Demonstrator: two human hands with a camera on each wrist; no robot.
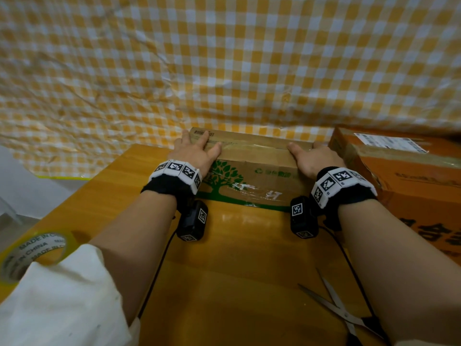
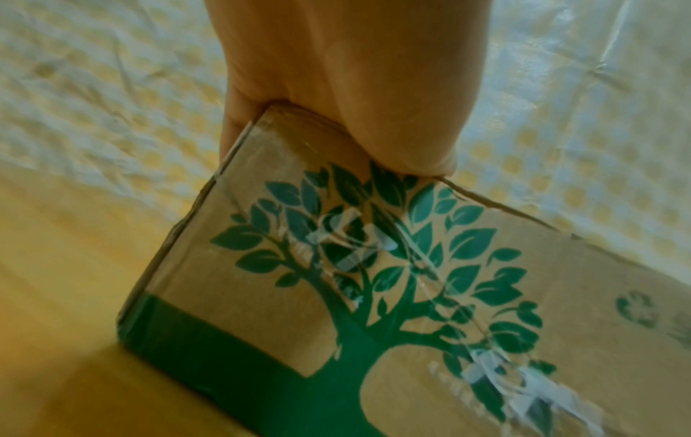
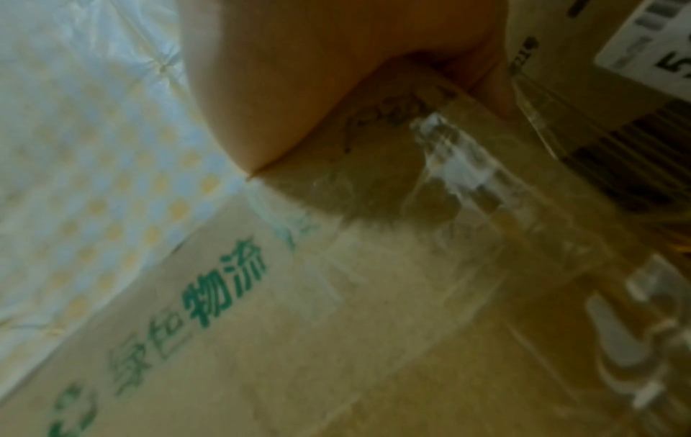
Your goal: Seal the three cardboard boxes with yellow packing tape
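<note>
A person's left hand and right hand press down on the two ends of a brown cardboard box printed with a green tree, which stands on a wooden surface against a yellow-and-white checked cloth. In the head view the left fingers lie straight over the box's top, where a glossy strip of tape runs along the seam; the right thumb lies flat on the top, and the other right fingers are hidden past the box's end.

The left wrist view alone shows the tree print close up, with wrinkled clear tape across it and the palm set on the upper corner. The right wrist view, blurred, shows green printed characters on the box's side and the palm on its edge.

Just beside the box on the right stands a larger orange-brown box bearing a white label. A roll of yellow tape lies at the near left, partly behind a white sleeve. Scissors lie open at the near right, partly under the right forearm.
</note>
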